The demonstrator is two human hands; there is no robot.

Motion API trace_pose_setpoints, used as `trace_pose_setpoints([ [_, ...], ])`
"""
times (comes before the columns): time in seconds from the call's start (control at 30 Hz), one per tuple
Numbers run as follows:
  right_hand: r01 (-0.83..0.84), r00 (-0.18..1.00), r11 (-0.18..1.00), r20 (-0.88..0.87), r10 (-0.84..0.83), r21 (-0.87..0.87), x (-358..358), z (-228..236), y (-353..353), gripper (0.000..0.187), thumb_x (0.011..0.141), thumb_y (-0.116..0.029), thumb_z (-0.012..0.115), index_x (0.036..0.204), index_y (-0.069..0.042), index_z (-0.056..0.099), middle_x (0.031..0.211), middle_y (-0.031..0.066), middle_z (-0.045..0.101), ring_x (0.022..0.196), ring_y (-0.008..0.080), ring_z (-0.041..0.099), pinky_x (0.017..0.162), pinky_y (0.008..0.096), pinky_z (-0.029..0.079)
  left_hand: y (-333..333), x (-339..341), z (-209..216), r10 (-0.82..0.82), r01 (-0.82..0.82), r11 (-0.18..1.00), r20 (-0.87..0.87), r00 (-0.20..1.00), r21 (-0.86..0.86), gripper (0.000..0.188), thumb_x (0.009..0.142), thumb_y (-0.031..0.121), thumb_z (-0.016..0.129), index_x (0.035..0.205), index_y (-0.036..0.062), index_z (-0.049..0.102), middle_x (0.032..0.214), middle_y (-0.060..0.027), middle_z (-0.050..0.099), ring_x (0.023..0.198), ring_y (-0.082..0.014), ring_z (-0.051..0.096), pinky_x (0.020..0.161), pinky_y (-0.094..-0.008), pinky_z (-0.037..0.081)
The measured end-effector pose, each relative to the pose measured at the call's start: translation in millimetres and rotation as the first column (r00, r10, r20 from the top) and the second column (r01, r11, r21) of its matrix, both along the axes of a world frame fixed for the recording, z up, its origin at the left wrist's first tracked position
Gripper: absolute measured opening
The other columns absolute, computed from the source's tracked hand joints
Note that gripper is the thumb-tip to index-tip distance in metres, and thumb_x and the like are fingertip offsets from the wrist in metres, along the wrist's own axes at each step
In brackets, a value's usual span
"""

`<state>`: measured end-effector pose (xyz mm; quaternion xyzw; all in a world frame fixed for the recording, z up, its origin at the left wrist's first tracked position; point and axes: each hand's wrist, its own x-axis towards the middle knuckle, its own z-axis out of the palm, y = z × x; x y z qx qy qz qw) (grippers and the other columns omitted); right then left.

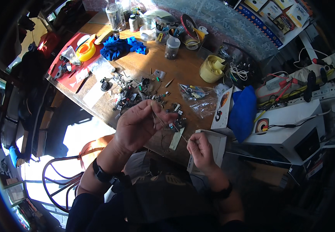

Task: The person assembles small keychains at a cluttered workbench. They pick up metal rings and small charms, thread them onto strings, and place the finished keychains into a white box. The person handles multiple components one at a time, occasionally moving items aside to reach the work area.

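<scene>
A thin pale cord (178, 132) runs slantwise between my two hands above the near part of the table; whether it is string or thin wire I cannot make out. My left hand (138, 125), palm partly turned up, pinches it between thumb and fingertips, and part of it loops down by the palm. Lower and to the right, my right hand (201, 150) has its fingers closed on the other stretch. Beneath and beyond my left hand lies a heap of small dark and light parts (127, 92). Under the cord rests a narrow pale strip (175, 140).
A shallow white tray box (218, 144) sits beside my right hand. Clear plastic bags (200, 104) lie farther right, near a yellow roll (211, 69). Blue cloth (121, 47), orange tape rings (85, 50) and jars (171, 48) stand at the back. White boxes with cables (283, 127) crowd the right.
</scene>
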<state>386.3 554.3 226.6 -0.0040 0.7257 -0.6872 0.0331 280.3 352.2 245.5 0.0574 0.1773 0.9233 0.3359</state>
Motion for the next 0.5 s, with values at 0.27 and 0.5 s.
trace_pose_setpoints([
  [0.27,0.291,0.955,0.952,-0.034,-0.295,-0.095,-4.3,0.8,7.1,0.003,0.093,-0.004,0.041,0.097,-0.003,0.041,0.070,0.0011,0.044,0.059,0.0057,0.038,0.053,0.0197,0.034,3.4,1.0,1.1,-0.877,0.768,0.467,-0.338,0.340,-0.439,0.016,0.089,0.005,0.044,0.094,-0.0061,0.055,0.085,-0.0139,0.062,0.080,-0.0246,0.062,0.077,-0.0311,0.047],
  [0.5,-0.105,0.940,0.933,-0.272,0.206,0.344,5.7,-2.3,0.3,0.007,0.090,-0.007,0.050,0.093,-0.003,0.045,0.069,0.0050,0.053,0.060,0.0122,0.053,0.054,0.0270,0.042,15.8,-12.4,-18.6,-0.440,-0.413,0.530,-0.657,0.613,-0.741,0.020,0.092,0.011,0.043,0.094,-0.0032,0.057,0.085,-0.0127,0.062,0.087,-0.0205,0.060,0.079,-0.0295,0.045],
])
